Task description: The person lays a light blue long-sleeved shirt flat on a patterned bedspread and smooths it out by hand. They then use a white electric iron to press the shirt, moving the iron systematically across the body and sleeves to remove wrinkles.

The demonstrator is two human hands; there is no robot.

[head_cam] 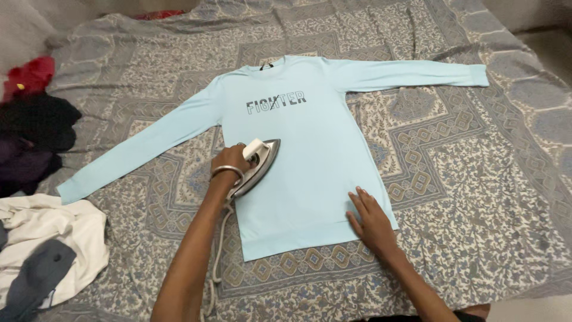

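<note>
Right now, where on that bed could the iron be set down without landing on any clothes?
The patterned bedspread lies bare right of the light blue shirt, below its right sleeve, and along the near edge under the hem. The left side is crowded: a white garment, dark clothes. The left hand grips the iron; the right hand presses the hem.

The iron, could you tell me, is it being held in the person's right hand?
No, the left hand grips the iron, while the right hand lies flat on the light blue shirt.
</note>
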